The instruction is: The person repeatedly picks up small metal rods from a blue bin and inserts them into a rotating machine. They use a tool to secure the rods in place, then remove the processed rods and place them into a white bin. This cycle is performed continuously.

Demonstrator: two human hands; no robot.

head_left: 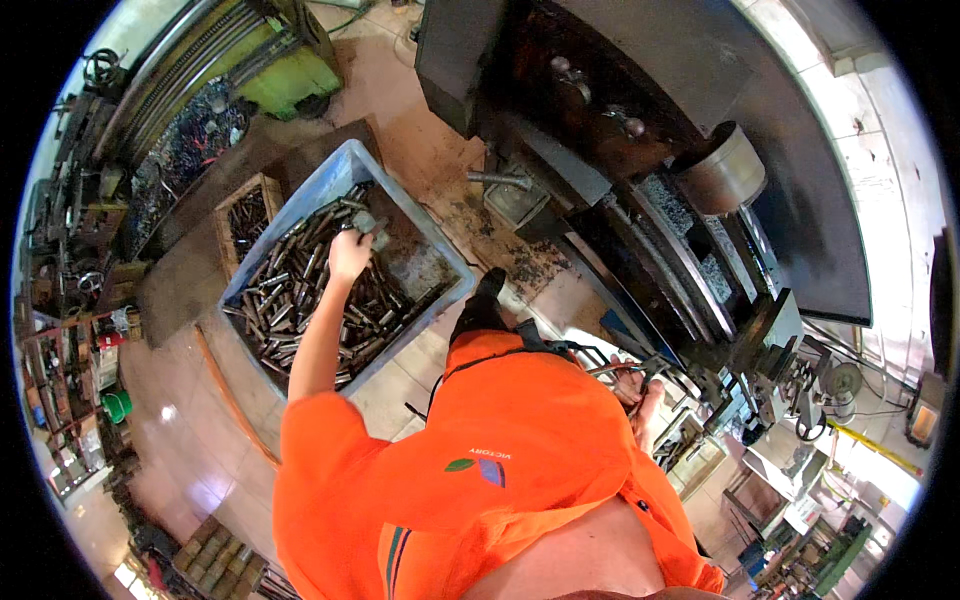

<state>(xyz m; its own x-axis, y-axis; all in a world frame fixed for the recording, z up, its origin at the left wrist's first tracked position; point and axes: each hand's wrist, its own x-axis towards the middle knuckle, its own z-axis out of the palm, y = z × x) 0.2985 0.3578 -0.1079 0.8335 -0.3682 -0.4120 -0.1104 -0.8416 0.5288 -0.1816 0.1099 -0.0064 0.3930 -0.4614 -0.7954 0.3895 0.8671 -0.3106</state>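
Observation:
My left hand (350, 254) reaches into a large blue plastic bin (362, 160). Its fingers are closed at a pale grey lump (372, 230), perhaps a rag, whose kind is unclear. Around and below it lie many short dark metal rods (300, 265), heaped on the left side of the bin. My right hand (645, 398) is low beside my body on the right, by the machine. Its fingers are curled near a thin metal piece (610, 369), partly hidden, and what they grip is hard to make out.
A dark machine tool (660, 230) with a metal cylinder (722, 170) fills the right side. Left of the bin stands a small wooden crate (247, 215) of metal pieces. An orange hose (230, 395) lies on the tiled floor. A green machine (290, 80) stands at the far left.

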